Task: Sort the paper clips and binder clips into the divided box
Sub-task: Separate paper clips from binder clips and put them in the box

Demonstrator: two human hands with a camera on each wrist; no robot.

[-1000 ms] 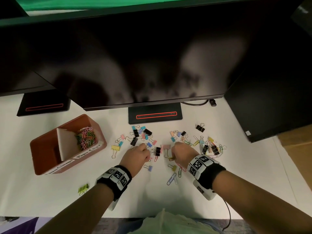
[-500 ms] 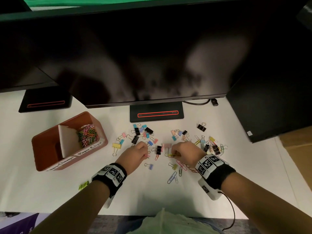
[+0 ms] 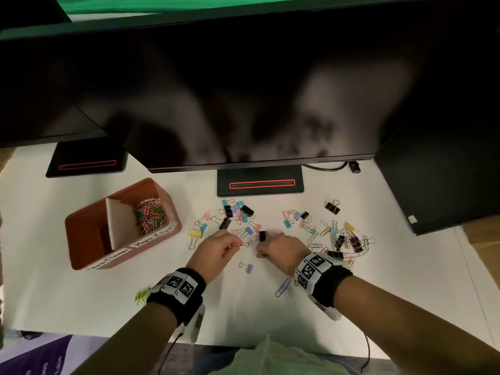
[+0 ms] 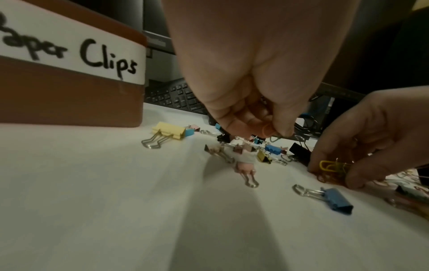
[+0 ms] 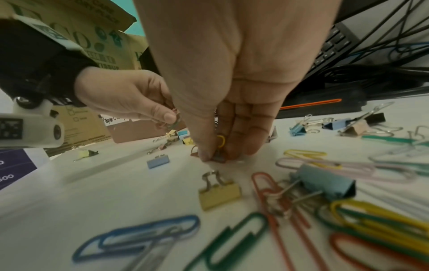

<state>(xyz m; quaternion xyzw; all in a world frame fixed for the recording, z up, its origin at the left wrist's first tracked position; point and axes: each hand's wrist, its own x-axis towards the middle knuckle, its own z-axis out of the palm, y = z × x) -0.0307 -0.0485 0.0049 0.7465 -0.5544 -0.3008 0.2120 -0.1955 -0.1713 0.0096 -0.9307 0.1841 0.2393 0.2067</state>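
Note:
A brown divided box [image 3: 81, 239] stands at the left; its far compartment holds several coloured paper clips [image 3: 150, 215], and a label reads "Paper Clips" [image 4: 69, 53]. Loose binder clips [image 3: 232, 212] and paper clips [image 3: 313, 231] lie scattered on the white table. My left hand [image 3: 216, 251] hovers just above the table and pinches paper clips [image 4: 267, 131] between thumb and fingers. My right hand [image 3: 281, 251] is down at the table, fingertips pinching a bunch of paper clips with a yellow one [image 4: 329, 166] showing [image 5: 220, 141].
A large dark monitor [image 3: 243, 90] overhangs the back of the table, its stand base [image 3: 259, 184] behind the clips. A second stand [image 3: 86, 165] sits at back left. A dark box [image 3: 446, 171] stands at right. A yellow-green binder clip [image 3: 142, 295] lies beside my left wrist.
Both hands stayed over the middle of the clip pile. The right hand has drawn slightly toward me, gathering clips at the table; the left hand holds its clips a little higher.

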